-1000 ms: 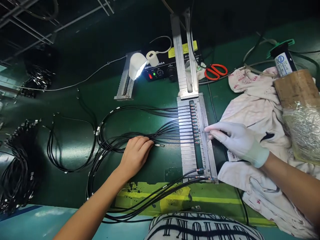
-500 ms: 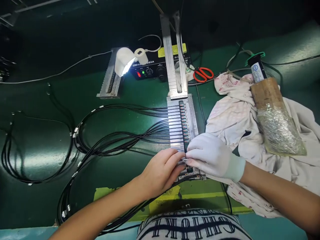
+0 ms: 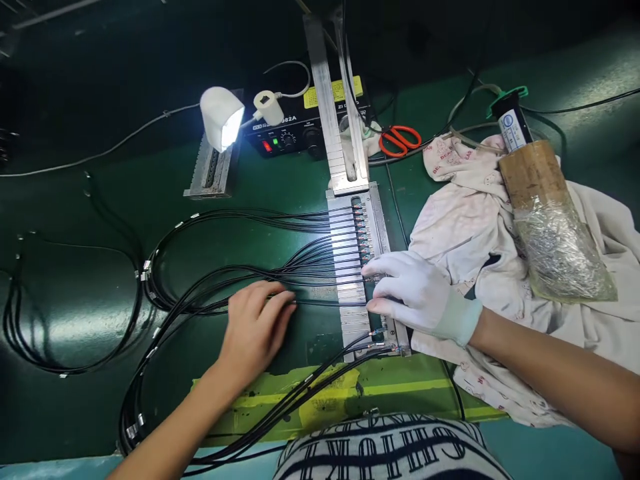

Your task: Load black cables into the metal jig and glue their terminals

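My bare left hand (image 3: 257,323) is closed, with thumb and fingertips pinched round a single black cable (image 3: 320,303) left of the slotted metal jig (image 3: 353,293). My right hand (image 3: 417,290), in a white glove, is at the jig's right side. Its fingertips pinch the right end of that same cable, and they hide the tip. Above it, several black cables (image 3: 310,250) lie side by side in the jig's grooves, with small connector ends (image 3: 361,230) over the slot. Lower down, more cable ends (image 3: 377,332) rest across the jig.
A lit white lamp (image 3: 220,117) stands near a second metal jig (image 3: 213,173) and a black control box (image 3: 285,137). Red-handled scissors (image 3: 400,141) lie at the back. On the right, a syringe (image 3: 513,127) stands in a wrapped holder (image 3: 560,247) on a cloth (image 3: 450,220).
My left hand has moved left from the jig along the cable, which now stretches straight into the jig. My right hand stays at the jig with its fingers more spread. The view shifted slightly.
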A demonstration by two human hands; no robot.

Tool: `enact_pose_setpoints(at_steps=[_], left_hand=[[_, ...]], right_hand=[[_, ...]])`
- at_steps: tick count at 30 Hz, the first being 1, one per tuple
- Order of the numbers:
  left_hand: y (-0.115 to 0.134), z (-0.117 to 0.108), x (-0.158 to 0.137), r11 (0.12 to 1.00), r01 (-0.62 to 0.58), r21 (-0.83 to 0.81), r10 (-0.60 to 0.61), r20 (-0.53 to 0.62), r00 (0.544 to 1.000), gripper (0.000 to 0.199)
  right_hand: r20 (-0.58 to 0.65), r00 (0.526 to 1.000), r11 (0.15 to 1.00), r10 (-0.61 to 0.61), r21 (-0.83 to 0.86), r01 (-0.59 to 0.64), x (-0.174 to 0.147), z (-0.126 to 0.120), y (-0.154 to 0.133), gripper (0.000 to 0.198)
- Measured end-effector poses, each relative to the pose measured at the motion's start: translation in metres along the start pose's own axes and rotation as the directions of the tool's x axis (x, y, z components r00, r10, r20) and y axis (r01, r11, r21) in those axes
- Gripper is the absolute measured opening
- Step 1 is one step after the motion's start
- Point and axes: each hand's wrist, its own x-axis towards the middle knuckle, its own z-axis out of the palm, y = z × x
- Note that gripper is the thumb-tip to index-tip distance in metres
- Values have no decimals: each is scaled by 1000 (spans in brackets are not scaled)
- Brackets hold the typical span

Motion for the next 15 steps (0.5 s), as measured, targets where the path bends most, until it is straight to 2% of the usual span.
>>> enact_pose_setpoints(at_steps=[3,6,15], left_hand=[[17,15,11,991,-99,-88,99,-11,995,27],[29,28,25,965,-184,-189,186,-7,982,23],[16,25,35,921,-222,-319,255,66,965,23]], right_hand=[[-70,996,998,58,9,-57,1,-4,5,16],[-161,979,992,127,50,-120,2,-9,10,14],[-206,964,984,169,98,-152,6,-9,13,11]])
